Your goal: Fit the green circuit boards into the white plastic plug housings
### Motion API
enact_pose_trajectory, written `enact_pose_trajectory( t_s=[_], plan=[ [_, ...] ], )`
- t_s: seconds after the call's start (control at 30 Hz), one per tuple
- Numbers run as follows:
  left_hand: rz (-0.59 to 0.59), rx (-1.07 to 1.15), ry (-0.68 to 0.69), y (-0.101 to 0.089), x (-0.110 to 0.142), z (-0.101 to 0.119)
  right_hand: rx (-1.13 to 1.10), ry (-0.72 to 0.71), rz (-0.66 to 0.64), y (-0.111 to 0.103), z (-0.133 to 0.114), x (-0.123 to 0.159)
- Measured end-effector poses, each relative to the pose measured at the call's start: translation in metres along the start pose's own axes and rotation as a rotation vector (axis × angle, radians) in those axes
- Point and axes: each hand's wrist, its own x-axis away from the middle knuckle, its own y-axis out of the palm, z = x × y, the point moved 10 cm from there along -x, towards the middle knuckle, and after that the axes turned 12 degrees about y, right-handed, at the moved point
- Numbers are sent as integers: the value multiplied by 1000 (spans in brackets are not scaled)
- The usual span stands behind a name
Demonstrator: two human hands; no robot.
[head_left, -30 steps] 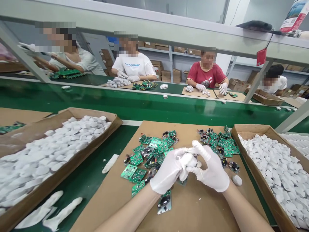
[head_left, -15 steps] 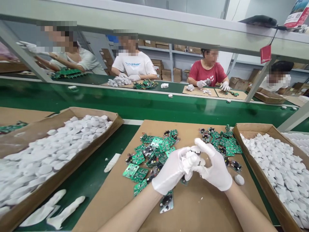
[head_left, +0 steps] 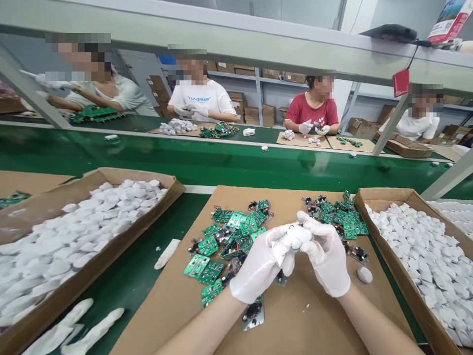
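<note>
Both my hands wear white gloves and meet above a brown cardboard sheet. My left hand is closed round a small white lump. The fingers and thumb of my right hand pinch the lump from the other side. A sliver of green shows under it; the gloves hide the rest. Behind my left hand lies a loose pile of green circuit boards. A second pile of boards lies beyond my right hand. One board rests below my left wrist, and a whitish lump sits right of my right hand.
Cardboard trays of white pieces flank the sheet, the left tray and the right tray. White glove-like pieces lie at lower left. A green conveyor crosses ahead, under a pale overhead beam. Several co-workers sit beyond.
My right hand's fingers have closed in from a spread pose onto the white lump. My left hand keeps its hold. The view has shifted slightly.
</note>
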Motion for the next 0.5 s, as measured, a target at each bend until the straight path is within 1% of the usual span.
enact_pose_trajectory(
  t_s=[0.1,0.17,0.3,0.43,0.5],
  plan=[
    [52,-46,27,-5,1,3,155,-93,13,0,-10,2],
    [100,-47,42,-10,1,3,204,-84,9,1,-11,1],
    [120,-73,65,-17,2,1,160,22,-2,3,-4,0],
    [108,-57,91,-16,3,1,172,-63,-12,6,-14,3],
    [99,-44,88,-15,3,0,134,-69,-9,5,-16,3]
  ],
)
